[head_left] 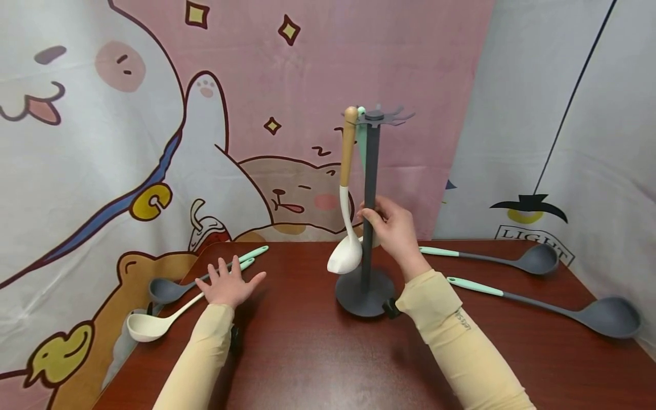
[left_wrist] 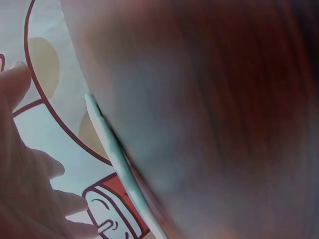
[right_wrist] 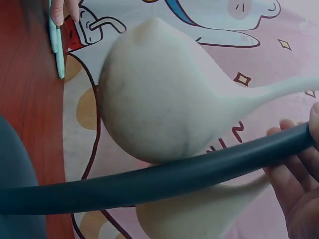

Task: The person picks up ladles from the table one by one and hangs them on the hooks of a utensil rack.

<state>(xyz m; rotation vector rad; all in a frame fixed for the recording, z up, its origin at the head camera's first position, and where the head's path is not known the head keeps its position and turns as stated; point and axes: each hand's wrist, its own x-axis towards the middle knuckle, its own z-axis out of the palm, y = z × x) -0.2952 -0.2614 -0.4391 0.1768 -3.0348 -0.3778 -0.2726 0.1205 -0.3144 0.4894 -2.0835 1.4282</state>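
Note:
My right hand (head_left: 396,232) pinches the dark grey post of a utensil stand (head_left: 371,165) between thumb and fingers. From the stand's top hooks hangs a white ladle with a wooden handle (head_left: 347,148). A second ladle with a mint handle (head_left: 362,139) hangs behind it; its cream bowl (right_wrist: 184,214) shows past the post in the right wrist view. My left hand (head_left: 225,285) is spread wide over the table's left side, holding nothing. Near it lie a cream ladle (head_left: 148,326) and a grey ladle (head_left: 166,290), whose mint handles it partly hides.
Two grey ladles with mint handles lie on the right: one further back (head_left: 535,259), one nearer (head_left: 610,316). The stand's round base (head_left: 353,299) sits mid-table on the dark red wooden top (head_left: 307,359). Printed cloth (head_left: 410,57) hangs right behind the table.

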